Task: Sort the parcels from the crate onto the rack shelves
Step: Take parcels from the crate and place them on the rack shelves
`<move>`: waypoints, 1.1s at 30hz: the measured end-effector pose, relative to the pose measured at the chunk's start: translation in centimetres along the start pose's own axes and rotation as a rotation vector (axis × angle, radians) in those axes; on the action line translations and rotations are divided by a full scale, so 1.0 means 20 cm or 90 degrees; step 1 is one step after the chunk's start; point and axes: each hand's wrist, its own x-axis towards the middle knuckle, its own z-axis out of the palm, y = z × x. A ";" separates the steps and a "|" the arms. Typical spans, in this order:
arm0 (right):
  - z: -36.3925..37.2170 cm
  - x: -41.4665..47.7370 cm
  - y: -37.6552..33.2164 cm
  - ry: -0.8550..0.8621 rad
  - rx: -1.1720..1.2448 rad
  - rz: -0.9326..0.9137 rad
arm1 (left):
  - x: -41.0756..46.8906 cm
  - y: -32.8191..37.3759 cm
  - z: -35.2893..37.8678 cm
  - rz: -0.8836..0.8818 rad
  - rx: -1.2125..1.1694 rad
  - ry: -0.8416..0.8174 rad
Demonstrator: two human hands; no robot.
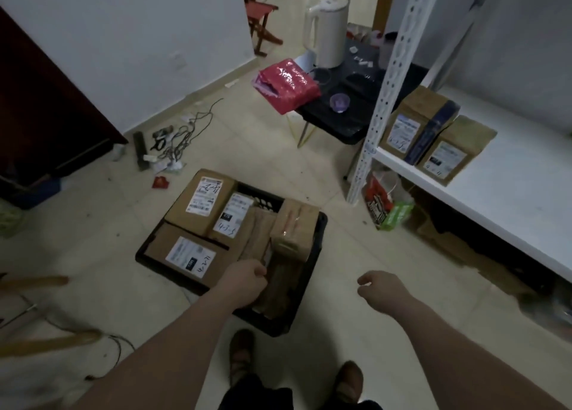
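Pale floor tiles (pixel 340 264), one black crate (pixel 280 327) of parcels, and two hands above it.

The left hand (pixel 247 281) is curled tight on the near end of a flat brown parcel (pixel 258 239) that stands in the crate. Around that grip I count four more boxes in the crate. One taped box (pixel 295 227) is just past the hand on its right. One near labelled box (pixel 188 255) is just to its left. Two far labelled boxes (pixel 201 202) sit farther past it. The right hand (pixel 377 286) hangs to the right of the left hand, beside the crate, fingers loosely curled and holding nothing. Farther right of that hand is one white rack (pixel 510 193). Its shelf holds three parcels: two brown shelf boxes (pixel 411 112) with one dark blue parcel (pixel 433 134) squeezed between them.
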 end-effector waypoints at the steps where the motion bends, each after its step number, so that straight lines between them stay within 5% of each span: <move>1: 0.02 0.02 -0.06 0.005 0.013 0.006 | 0.02 -0.05 -0.02 0.001 0.011 -0.010; 13: 0.33 0.32 -0.88 0.133 0.175 0.114 | 0.52 -0.49 -0.37 0.065 0.142 -0.092; 22: 0.44 0.60 -0.97 0.220 0.246 0.283 | 0.68 -0.53 -0.27 0.232 0.392 -0.128; 33: 0.51 0.75 -0.89 0.231 0.232 0.321 | 0.74 -0.55 -0.27 0.217 0.443 -0.162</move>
